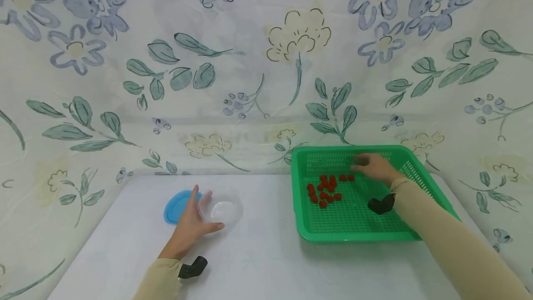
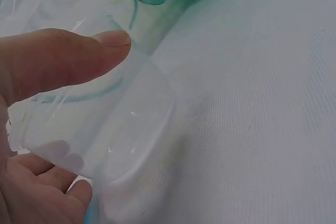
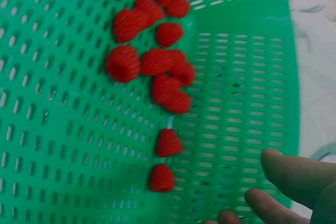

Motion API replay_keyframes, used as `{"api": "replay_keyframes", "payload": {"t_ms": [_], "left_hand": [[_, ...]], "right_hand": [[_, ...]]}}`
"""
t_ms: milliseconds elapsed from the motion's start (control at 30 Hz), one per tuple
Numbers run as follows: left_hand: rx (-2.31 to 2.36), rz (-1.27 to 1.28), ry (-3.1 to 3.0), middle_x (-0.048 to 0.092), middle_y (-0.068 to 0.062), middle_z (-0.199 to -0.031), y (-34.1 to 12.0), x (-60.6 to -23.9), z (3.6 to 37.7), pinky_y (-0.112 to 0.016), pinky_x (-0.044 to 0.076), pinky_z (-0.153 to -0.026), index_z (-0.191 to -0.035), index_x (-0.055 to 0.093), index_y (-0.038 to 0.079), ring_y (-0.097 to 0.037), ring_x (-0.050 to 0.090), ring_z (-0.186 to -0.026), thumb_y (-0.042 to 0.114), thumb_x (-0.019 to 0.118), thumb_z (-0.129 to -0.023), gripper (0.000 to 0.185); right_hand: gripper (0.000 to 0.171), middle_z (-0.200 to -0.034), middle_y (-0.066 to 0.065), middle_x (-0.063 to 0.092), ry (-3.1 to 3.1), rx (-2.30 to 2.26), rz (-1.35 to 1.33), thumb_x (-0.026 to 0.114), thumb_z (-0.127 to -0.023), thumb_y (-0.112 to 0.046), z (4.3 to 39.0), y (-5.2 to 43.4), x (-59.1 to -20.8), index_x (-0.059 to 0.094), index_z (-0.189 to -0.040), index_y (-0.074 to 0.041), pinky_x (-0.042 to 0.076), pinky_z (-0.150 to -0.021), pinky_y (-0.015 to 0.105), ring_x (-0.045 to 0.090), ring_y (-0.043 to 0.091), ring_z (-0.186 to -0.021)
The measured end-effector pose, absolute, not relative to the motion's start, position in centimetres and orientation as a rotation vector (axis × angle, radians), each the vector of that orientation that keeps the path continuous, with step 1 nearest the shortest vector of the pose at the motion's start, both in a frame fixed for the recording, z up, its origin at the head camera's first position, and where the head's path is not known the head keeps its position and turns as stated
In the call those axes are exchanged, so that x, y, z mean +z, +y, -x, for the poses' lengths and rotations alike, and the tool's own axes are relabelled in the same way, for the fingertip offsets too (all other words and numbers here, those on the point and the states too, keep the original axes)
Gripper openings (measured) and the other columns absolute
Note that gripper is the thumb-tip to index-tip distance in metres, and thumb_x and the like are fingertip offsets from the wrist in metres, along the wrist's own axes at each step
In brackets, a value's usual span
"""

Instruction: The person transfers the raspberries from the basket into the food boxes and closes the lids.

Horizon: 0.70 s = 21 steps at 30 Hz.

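The left hand [image 1: 189, 226] grips the clear container [image 1: 220, 208] on the worktop [image 1: 266, 263]. The right hand [image 1: 374, 166], fingers loose and empty, hovers over raspberries [image 1: 326, 189] in the green basket [image 1: 358, 230]. A hard pinch could crush the soft berries, and the light container may slide.

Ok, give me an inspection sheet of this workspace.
Surface: white table, bare between the things.
Job's things: raspberries loose in green basket; clear tub.
Clutter: blue lid behind the tub.
Hands: left hand grips the tub; right hand open over the basket, holding nothing.
Cables: nothing seen.
Surroundings: floral cloth behind and at both sides.
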<state>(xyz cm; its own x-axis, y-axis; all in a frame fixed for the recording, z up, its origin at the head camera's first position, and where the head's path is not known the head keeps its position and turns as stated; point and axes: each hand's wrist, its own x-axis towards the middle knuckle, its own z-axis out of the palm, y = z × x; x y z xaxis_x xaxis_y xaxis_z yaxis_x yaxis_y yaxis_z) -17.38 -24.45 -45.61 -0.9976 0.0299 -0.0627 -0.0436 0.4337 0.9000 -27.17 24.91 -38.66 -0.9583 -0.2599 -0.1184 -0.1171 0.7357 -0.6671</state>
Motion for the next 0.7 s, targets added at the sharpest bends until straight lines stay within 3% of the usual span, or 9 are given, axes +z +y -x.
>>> {"api": "replay_keyframes", "payload": {"t_ms": [233,433,700], "left_hand": [[1.597,0.029,2.641,0.031,-0.013,-0.162,-24.5,-46.6,17.5,-0.062,0.012,-0.12,-0.161,-0.009,0.013,-0.034,0.001,-0.154,0.023,0.092,-0.073,0.134],[1.683,-0.016,2.632,0.034,-0.014,-0.161,-24.4,-47.3,17.5,-0.057,0.011,-0.122,-0.161,-0.001,0.006,-0.031,0.003,-0.154,0.018,0.09,-0.074,0.126],[1.729,0.024,2.64,0.038,-0.013,-0.159,-24.0,-47.8,17.5,-0.051,0.016,-0.122,-0.158,0.016,0.001,-0.03,0.017,-0.152,0.015,0.089,-0.076,0.111]], "right_hand": [[0.048,-0.134,0.037,0.051,2.658,-1.019,0.303,0.062,-0.1,-0.016,27.8,25.0,-39.8,0.05,-0.136,0.013,0.052,-0.092,0.056,0.053,0.051,-0.119],[0.046,-0.132,0.035,0.054,2.618,-0.996,0.274,0.066,-0.097,-0.013,28.0,24.9,-40.4,0.054,-0.134,0.012,0.051,-0.094,0.057,0.054,0.051,-0.117],[0.039,-0.128,0.034,0.058,2.686,-0.875,0.324,0.068,-0.093,-0.007,28.0,24.5,-41.3,0.06,-0.126,0.012,0.053,-0.091,0.054,0.055,0.051,-0.116]]}}
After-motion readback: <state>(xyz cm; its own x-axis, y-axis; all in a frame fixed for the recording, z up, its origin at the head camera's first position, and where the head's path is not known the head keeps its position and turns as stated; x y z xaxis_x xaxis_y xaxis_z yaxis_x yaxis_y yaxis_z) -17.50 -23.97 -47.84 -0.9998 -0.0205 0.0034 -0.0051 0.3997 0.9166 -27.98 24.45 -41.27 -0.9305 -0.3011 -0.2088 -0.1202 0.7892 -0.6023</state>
